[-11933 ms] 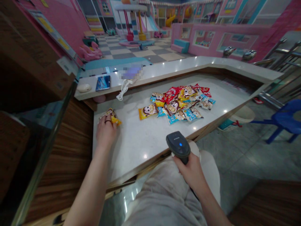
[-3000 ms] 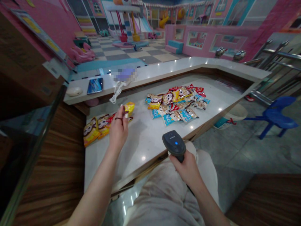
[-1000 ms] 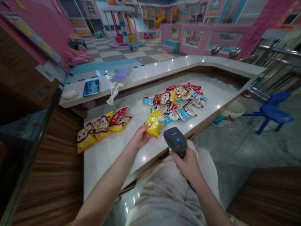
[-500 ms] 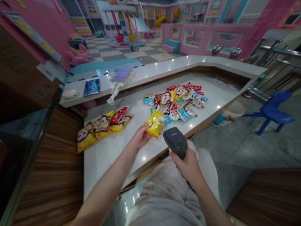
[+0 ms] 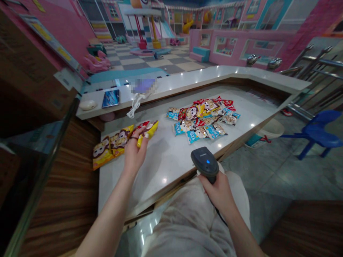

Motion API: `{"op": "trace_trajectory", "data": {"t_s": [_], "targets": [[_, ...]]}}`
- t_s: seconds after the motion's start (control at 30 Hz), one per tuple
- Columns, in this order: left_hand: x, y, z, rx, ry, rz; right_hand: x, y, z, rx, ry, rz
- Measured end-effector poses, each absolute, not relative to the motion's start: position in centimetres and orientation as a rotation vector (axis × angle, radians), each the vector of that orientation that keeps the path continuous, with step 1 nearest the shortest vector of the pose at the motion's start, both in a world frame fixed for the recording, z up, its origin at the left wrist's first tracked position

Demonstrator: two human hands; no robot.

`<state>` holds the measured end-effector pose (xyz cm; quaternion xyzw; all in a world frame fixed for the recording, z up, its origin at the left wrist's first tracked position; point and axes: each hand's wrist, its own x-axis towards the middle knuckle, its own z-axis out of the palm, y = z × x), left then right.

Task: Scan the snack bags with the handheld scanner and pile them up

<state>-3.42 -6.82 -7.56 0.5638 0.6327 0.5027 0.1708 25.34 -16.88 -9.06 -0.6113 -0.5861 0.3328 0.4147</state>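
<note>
My left hand is over the row of snack bags on the left of the counter, its thumb and fingers closed on a yellow snack bag. Partly under those fingers lies a red snack bag. Beside them are larger yellow snack bags with a cartoon face. My right hand grips a dark barcode scanner by its handle, near the counter's front edge. A blue light glows on top of the scanner. Further right, a pile of blue, red and yellow snack bags lies on the counter.
A raised ledge runs along the back, carrying a tablet-like device, a white rounded object and a white cable. To the right on the floor stand a bucket and a blue chair.
My left hand has carried the yellow bag from in front of the scanner leftward to the left-hand row. The scanner's blue light has come on. The view has shifted slightly.
</note>
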Motion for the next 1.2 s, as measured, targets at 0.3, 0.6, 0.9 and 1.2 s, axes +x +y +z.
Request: {"op": "trace_trajectory", "data": {"t_s": [0.3, 0.6, 0.9, 1.2], "targets": [[-11.0, -6.7, -10.8, 1.915, 2.511, 0.997, 25.2, -16.8, -9.3, -1.543, -1.479, 0.850], [-11.1, -4.3, -9.2, 1.937, 2.405, 1.207, 25.5, -16.8, -9.2, -1.535, -1.477, 0.794], [3.0, 0.1, -9.8, 2.151, 1.264, 1.171, 25.6, -16.8, -9.5, -1.558, -1.449, 0.866], [5.8, 7.2, -13.7, 1.902, 1.099, 1.075, 26.2, -16.8, -9.7, -1.556, -1.439, 0.838]]}}
